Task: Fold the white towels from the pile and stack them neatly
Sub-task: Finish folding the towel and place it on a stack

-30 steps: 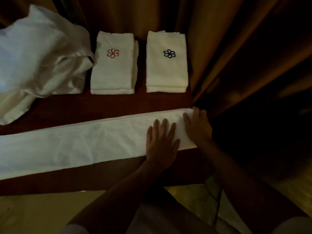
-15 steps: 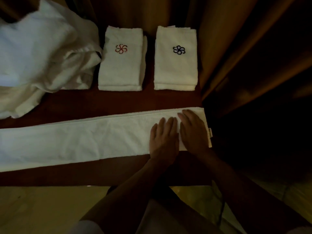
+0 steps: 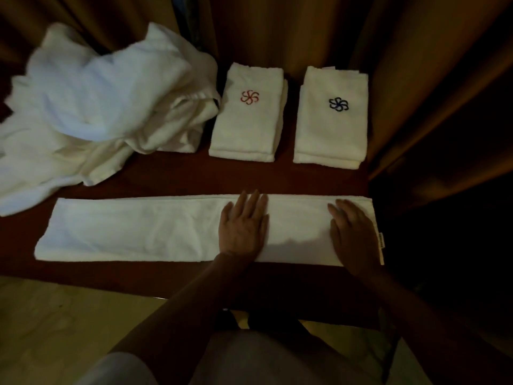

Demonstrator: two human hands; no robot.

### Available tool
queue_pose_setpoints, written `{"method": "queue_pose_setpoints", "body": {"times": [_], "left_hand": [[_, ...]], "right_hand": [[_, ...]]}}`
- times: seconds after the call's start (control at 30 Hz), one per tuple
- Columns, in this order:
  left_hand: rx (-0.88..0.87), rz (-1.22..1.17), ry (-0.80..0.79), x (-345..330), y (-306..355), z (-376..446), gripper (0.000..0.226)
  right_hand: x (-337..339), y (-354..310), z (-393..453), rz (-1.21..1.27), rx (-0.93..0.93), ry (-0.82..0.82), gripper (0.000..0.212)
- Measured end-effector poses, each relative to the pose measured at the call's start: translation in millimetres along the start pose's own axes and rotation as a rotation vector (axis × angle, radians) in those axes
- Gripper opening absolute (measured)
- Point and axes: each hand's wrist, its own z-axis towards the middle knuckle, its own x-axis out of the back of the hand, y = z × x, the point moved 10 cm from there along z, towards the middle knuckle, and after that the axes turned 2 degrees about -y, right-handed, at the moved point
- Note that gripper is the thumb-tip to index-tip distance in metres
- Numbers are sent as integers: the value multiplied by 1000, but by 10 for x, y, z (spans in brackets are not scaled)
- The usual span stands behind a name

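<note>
Left hand [image 3: 242, 226] slid leftward, away from right hand [image 3: 354, 232]; fingers of both flat, pressing long folded towel [image 3: 133, 229] on surface [image 3: 177, 173]. Two stacks [image 3: 247, 126] done; pile [image 3: 91, 107] left.

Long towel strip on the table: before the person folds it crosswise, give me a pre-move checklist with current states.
1. Long towel strip lies flat, full length on the table: ok.
2. Left hand flat, pressing mid-strip: ok.
3. Right hand flat near the strip's right end: ok.
4. Unfolded pile apart from the strip: cannot tell; its lower edge comes close.
5. Red-logo stack and blue-logo stack tidy, apart: ok.
</note>
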Motion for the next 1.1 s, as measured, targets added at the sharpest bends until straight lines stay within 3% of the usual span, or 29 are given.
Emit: {"method": "queue_pose_setpoints", "body": {"times": [0.17, 0.27, 0.33, 0.57, 0.8, 0.97, 1.1], "left_hand": [[-3, -1, 33, 52, -83, 56, 46], [-1, -23, 65, 113, -31, 97, 42], [-5, -56, 85, 143, -56, 125, 41], [-48, -109, 245, 352, -405, 116, 27], [-98, -320, -106, 198, -503, 446, 18], [-159, -321, -106, 232, -477, 529, 17], [-209, -310, -65, 252, -446, 544, 19]], "right_hand": [[55, -138, 37, -47, -47, 0, 46], [42, -705, 104, 74, 86, 50, 40], [-96, -968, 69, 84, 155, 20, 41], [-245, -915, 10, -56, 110, -148, 51], [-254, -881, -23, -43, 104, -148, 49], [-140, -906, 39, -63, 77, -107, 48], [-29, -1112, 234, -78, 70, 20, 45]]}}
